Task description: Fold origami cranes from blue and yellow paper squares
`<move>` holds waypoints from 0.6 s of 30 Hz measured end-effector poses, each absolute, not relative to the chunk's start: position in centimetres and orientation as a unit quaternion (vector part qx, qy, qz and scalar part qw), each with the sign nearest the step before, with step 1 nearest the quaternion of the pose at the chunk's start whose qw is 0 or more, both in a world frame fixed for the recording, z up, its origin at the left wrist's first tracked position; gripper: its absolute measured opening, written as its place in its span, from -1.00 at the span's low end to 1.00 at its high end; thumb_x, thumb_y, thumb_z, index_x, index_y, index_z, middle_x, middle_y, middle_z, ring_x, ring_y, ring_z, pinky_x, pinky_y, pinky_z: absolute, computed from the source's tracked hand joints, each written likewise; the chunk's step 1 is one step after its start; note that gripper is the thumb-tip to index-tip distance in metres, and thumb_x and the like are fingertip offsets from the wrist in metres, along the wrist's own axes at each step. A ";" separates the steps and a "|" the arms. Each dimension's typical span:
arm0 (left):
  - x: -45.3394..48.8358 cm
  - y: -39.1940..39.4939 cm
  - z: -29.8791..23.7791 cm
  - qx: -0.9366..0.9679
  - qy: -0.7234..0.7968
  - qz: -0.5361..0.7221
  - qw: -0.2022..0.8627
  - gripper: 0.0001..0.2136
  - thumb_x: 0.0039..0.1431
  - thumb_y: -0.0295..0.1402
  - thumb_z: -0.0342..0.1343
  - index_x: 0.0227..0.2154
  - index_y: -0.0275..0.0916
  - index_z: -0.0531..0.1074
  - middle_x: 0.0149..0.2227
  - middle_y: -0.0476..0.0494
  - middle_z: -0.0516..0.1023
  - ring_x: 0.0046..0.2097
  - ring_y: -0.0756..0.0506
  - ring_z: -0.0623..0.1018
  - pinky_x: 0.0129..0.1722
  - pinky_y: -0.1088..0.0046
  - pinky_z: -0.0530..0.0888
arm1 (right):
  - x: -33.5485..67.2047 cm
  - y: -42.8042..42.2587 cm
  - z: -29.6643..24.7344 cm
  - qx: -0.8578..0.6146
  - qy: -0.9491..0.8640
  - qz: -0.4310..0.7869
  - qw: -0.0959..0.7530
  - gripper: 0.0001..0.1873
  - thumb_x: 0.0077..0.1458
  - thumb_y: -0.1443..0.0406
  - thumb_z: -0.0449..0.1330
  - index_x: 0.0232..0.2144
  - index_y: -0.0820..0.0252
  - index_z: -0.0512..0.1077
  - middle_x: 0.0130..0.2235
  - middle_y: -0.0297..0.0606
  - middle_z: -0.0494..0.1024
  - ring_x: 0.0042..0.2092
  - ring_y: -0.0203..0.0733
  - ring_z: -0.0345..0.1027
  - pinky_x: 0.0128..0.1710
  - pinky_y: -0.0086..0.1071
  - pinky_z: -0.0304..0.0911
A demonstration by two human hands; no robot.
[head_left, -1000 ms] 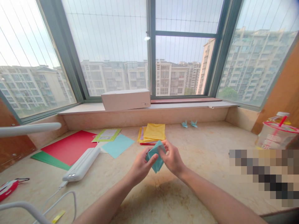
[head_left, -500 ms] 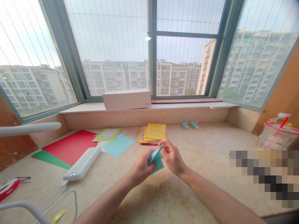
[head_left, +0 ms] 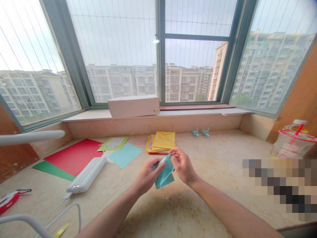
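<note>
Between my two hands, above the stone counter, is a light-blue sheet of origami paper point(head_left: 166, 176), partly folded, with its layers spread apart at the lower side. My left hand point(head_left: 150, 175) pinches its left edge, thumb lying on the front. The fingertips of my right hand point(head_left: 182, 165) grip the paper's upper right corner. Just beyond my hands lies a stack of yellow, purple and red paper point(head_left: 163, 141). A flat light-blue sheet point(head_left: 126, 155) rests to the left of it. Two small folded blue paper cranes point(head_left: 200, 132) stand at the back right.
A white power bank point(head_left: 86, 175) with a cable lies on the left, near red paper point(head_left: 76, 157), green paper point(head_left: 53, 171) and a yellow-green packet point(head_left: 113, 144). A white box point(head_left: 133, 106) sits on the sill. At the right stands a plastic cup point(head_left: 292, 145) with a red straw.
The blue paper has been turned and opened out, so more of its inner faces show. My left thumb has shifted up along it; my right hand stays at the upper corner.
</note>
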State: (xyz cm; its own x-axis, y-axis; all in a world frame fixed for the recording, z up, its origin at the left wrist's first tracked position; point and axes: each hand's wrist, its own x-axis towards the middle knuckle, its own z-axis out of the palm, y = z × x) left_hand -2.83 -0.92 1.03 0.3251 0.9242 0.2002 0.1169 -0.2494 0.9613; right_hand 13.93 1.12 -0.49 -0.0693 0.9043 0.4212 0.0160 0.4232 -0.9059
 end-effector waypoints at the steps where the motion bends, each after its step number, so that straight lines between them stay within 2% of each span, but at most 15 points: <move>1: -2.8 -0.8 0.8 0.660 0.405 0.429 0.465 -0.63 0.15 -0.08 0.16 -0.18 -0.32 0.55 -0.30 -0.16 0.61 -0.29 -0.12 0.54 -0.34 0.49 0.42 | 13.9 1.1 -0.5 -0.370 -0.621 0.386 0.573 -0.79 0.16 0.18 0.08 -0.22 0.17 0.37 -0.42 -0.37 0.38 -0.53 -0.32 0.28 -0.64 -0.51 0.17; 5: -2.9 -0.6 0.3 0.661 0.428 0.426 0.445 -0.68 0.11 -0.11 0.20 -0.28 -0.31 0.56 -0.37 -0.10 0.58 -0.35 -0.08 0.51 -0.39 0.50 0.39 | 13.8 0.9 -0.4 -0.359 -0.637 0.391 0.559 -0.67 0.18 0.08 0.11 -0.12 0.18 0.38 -0.40 -0.35 0.41 -0.48 -0.32 0.30 -0.56 -0.49 0.19; 8: -3.0 -0.5 0.1 0.674 0.426 0.425 0.428 -0.71 0.11 -0.14 0.20 -0.34 -0.30 0.55 -0.41 -0.08 0.57 -0.37 -0.07 0.50 -0.40 0.51 0.38 | 13.7 0.8 -0.2 -0.360 -0.649 0.390 0.545 -0.63 0.15 0.05 0.17 -0.15 0.19 0.41 -0.43 -0.36 0.43 -0.44 -0.29 0.32 -0.48 -0.47 0.22; 12: -3.0 -0.6 0.5 0.655 0.427 0.465 0.417 -0.73 0.12 -0.15 0.19 -0.34 -0.29 0.53 -0.38 -0.10 0.59 -0.34 -0.09 0.53 -0.37 0.49 0.41 | 13.9 1.0 0.0 -0.344 -0.642 0.417 0.544 -0.56 0.22 -0.01 0.07 -0.14 0.23 0.43 -0.42 -0.31 0.46 -0.43 -0.26 0.34 -0.45 -0.44 0.25; 15: -3.0 -0.6 0.9 0.617 0.440 0.532 0.377 -0.74 0.15 -0.14 0.17 -0.33 -0.27 0.49 -0.37 -0.09 0.60 -0.33 -0.09 0.54 -0.35 0.49 0.42 | 13.8 0.9 -0.3 -0.336 -0.670 0.395 0.532 -0.55 0.25 0.03 0.05 0.00 0.22 0.39 -0.25 -0.19 0.51 -0.30 -0.21 0.41 -0.34 -0.38 0.34; 18: -2.9 -0.8 0.7 0.606 0.435 0.556 0.366 -0.75 0.19 -0.14 0.13 -0.28 -0.24 0.44 -0.35 -0.10 0.62 -0.33 -0.09 0.56 -0.36 0.49 0.44 | 13.3 0.4 -0.9 -0.324 -0.735 0.311 0.508 -0.58 0.22 0.16 0.13 0.10 0.10 0.33 -0.02 -0.12 0.46 -0.06 -0.11 0.39 -0.21 -0.32 0.38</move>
State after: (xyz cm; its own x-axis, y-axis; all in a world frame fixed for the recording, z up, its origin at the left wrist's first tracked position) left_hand -2.86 -0.76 0.70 0.0031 0.9344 0.3563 0.1206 -0.3541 0.9274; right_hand 13.27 0.44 -0.92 -0.2747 0.7924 0.5446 0.1608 0.5963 -0.7865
